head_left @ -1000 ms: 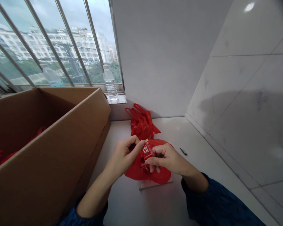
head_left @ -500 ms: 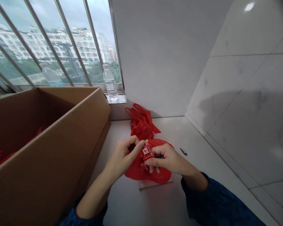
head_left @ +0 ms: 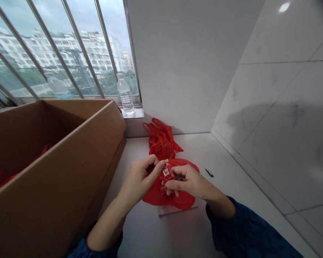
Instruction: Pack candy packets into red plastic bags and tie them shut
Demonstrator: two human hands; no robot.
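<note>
Between my two hands is a small red wrapped candy packet point(head_left: 167, 172) with white lettering and a gold end. My left hand point(head_left: 144, 173) pinches its upper left corner between thumb and forefinger. On its lower right side, the thumb and fingers of my right hand point(head_left: 187, 181) are closed. Beneath both hands a round red mesh pouch point(head_left: 187, 203) lies spread out flat. Another red packet point(head_left: 163, 190) shows on the pouch, partly covered by my fingers. Under the pouch, the edge of a flat pale pink booklet or box point(head_left: 172, 210) sticks out.
A large cardboard box point(head_left: 97, 143) with red material inside stands at the left. Behind the pouch sits a bunched red plastic bag point(head_left: 163, 139). A clear water bottle point(head_left: 125, 95) is on the sill, and a small black object point(head_left: 209, 172) lies at the right on the white table point(head_left: 140, 236).
My right hand has shifted very slightly left, its fingers moving along the packet. My left hand keeps the same pinch, and everything around stays in place.
</note>
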